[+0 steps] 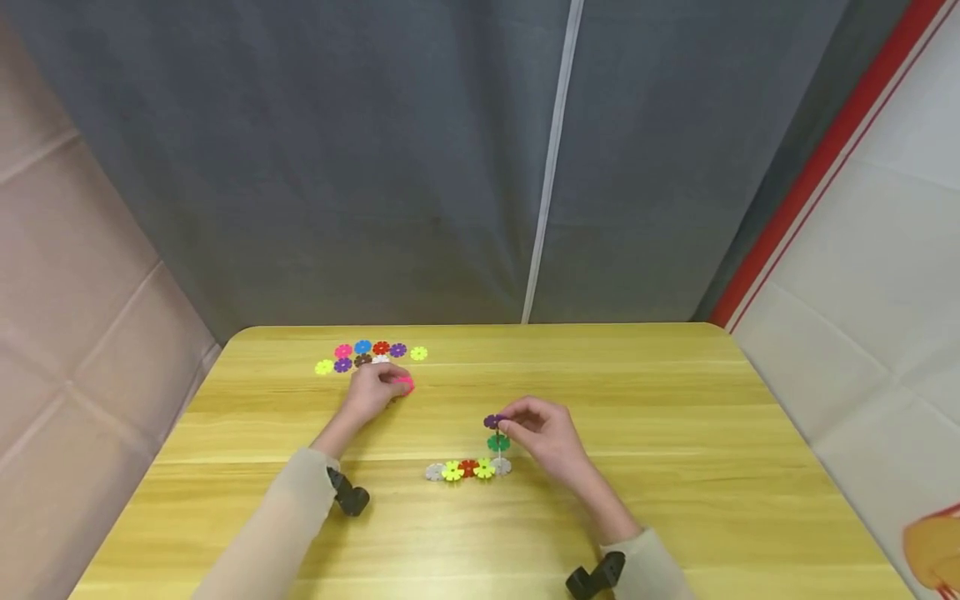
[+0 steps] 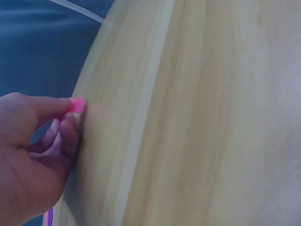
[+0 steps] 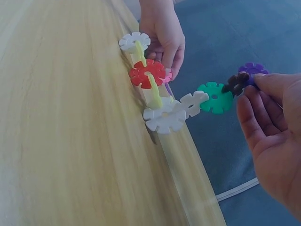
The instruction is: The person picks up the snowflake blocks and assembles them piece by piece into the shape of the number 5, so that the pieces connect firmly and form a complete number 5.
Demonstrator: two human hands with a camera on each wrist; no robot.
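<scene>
A person sits at a pale yellow wooden table (image 1: 675, 433) with rounded corners and visible grain, set against a grey-blue fabric backdrop (image 1: 375, 167) with a white strip (image 1: 553, 158) running down it. A beige padded wall stands to the left, and a white panel with a red stripe (image 1: 817, 158) stands to the right. The left hand (image 1: 372, 390) rests near the far left of the table, fingers curled and pinching a pink snowflake piece (image 1: 406, 384), just in front of a cluster of loose snowflake pieces (image 1: 371, 355) in pink, blue, red, purple, yellow and brown. The right hand (image 1: 546, 433) is near the table's middle, fingertips pinched on the purple piece (image 1: 492, 421) at the top of an upright stem of joined pieces, with a green piece (image 1: 498, 442) below it. That stem rises from a flat row of joined pieces (image 1: 468, 469) in white, yellow and red lying on the table. Both forearms wear pale sleeves.
</scene>
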